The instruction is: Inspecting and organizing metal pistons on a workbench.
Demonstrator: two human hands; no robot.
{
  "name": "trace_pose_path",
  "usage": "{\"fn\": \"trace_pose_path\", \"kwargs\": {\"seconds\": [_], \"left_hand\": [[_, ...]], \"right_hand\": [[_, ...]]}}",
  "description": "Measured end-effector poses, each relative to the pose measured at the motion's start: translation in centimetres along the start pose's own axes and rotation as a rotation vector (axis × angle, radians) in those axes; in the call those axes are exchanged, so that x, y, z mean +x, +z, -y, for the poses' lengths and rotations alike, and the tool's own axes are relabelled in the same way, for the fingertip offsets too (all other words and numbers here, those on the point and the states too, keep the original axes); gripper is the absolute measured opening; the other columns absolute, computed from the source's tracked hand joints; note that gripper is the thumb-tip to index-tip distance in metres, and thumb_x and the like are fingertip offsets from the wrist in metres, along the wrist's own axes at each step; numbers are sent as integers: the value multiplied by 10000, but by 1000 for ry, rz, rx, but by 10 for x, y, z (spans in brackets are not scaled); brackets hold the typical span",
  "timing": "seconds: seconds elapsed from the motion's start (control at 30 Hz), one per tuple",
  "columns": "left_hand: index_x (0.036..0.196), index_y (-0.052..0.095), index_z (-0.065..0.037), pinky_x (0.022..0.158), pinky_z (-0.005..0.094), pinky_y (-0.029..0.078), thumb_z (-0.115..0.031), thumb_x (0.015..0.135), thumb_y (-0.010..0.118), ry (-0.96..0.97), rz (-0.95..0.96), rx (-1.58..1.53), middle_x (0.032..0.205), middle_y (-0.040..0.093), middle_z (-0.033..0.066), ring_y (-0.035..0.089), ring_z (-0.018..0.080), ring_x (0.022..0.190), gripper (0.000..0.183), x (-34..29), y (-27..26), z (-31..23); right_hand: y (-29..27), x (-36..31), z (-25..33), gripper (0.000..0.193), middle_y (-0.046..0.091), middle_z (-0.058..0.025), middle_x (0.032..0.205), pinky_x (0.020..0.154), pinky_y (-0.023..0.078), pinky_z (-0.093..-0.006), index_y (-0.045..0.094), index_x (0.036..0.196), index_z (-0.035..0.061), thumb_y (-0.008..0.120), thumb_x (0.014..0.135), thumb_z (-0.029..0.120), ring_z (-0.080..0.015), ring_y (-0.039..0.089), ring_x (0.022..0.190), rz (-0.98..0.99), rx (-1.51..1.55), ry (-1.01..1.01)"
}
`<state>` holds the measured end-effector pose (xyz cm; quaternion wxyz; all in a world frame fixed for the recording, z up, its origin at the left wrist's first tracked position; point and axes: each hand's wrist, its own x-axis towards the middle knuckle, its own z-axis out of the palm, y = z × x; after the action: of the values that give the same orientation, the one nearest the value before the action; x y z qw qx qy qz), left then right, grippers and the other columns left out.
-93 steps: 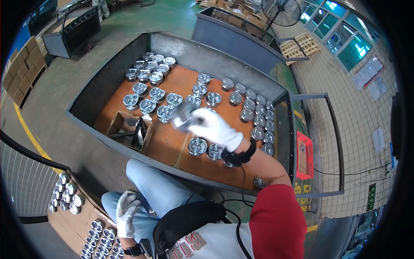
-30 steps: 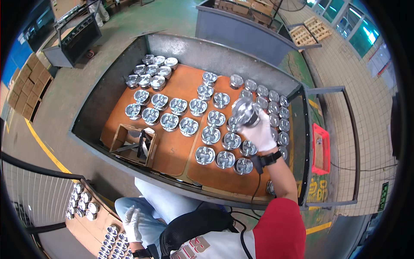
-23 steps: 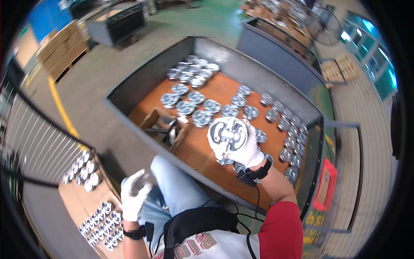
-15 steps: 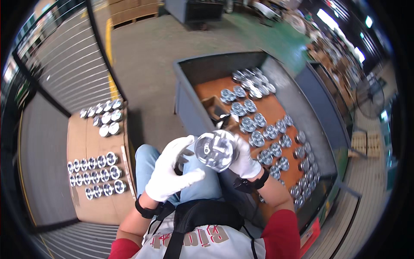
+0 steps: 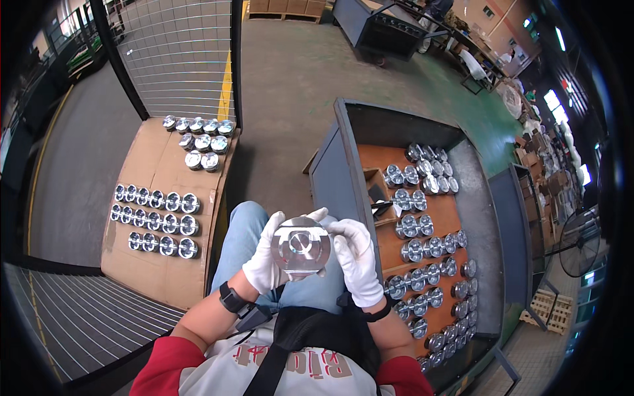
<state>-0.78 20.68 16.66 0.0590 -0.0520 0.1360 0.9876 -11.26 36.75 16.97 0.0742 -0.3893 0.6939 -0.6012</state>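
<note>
A shiny metal engine piston (image 5: 301,245) is held up over my lap, its round face turned toward me. My left hand (image 5: 265,259), in a white glove, wraps around its left side, with fingertips showing past its upper and lower edges. At the piston's right edge, my gloved right hand (image 5: 355,257) has its fingers bent, with index finger and thumb against the rim. Several similar pistons (image 5: 153,219) stand in rows on a cardboard-covered surface (image 5: 148,168) to the left. More pistons (image 5: 416,282) line the brown sheet inside the grey metal bin at right.
The grey bin's wall (image 5: 338,168) rises close to my right. Inside it, a small cardboard box (image 5: 378,191) holds dark items. A wire mesh panel (image 5: 175,59) stands beyond the left surface. A fan (image 5: 580,243) and a wooden pallet (image 5: 551,310) are far right.
My left hand has gone from open beside the piston to gripping it. The right hand has shifted to its right edge. The piston's face now shows clearly, and the view has swung right.
</note>
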Motion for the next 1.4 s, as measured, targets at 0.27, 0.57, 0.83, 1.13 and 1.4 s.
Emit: {"fn": "trace_pose_path", "kwargs": {"seconds": [0.27, 0.57, 0.83, 1.13, 1.4], "left_hand": [[1523, 285, -128, 677, 498, 601, -711, 934, 193, -155, 39, -181, 1409, 502, 171, 649, 441, 993, 834, 9, -28, 12], [1457, 325, 16, 621, 533, 585, -749, 888, 290, -214, -39, -48, 1202, 591, 300, 673, 465, 802, 954, 14, -15, 9], [1539, 191, -113, 612, 385, 625, -674, 912, 465, 188, -317, 850, 1339, 533, 146, 672, 307, 990, 885, 0, 12, 14], [1450, 369, -71, 629, 358, 612, -570, 1008, 325, 115, -304, 615, 1240, 618, 153, 695, 318, 951, 667, 5, -4, 10], [1367, 467, -48, 582, 398, 548, -656, 969, 261, -59, -226, 540, 1109, 651, 198, 675, 348, 810, 756, -1, -36, 6]], "right_hand": [[-2, -15, 0, 240, 607, 21, 744, 511, 352, -192, 602, 1154, 48, 491, 1012, 205, -37, 487, 569, 405, 702, 680], [1, -16, -6, 260, 665, -34, 823, 475, 386, -178, 593, 1165, 34, 516, 1008, 226, -83, 613, 576, 335, 836, 673], [1, -17, -9, 230, 593, 50, 840, 520, 325, -174, 601, 1190, 84, 519, 1015, 209, -16, 429, 599, 57, 959, 650], [-5, -14, -15, 199, 603, 21, 867, 563, 405, -194, 590, 1153, 45, 471, 1035, 150, -44, 513, 668, 123, 957, 674], [1, -16, -16, 170, 579, 47, 863, 562, 358, -191, 605, 1116, 105, 518, 1026, 220, -26, 464, 670, 101, 932, 660]]}}
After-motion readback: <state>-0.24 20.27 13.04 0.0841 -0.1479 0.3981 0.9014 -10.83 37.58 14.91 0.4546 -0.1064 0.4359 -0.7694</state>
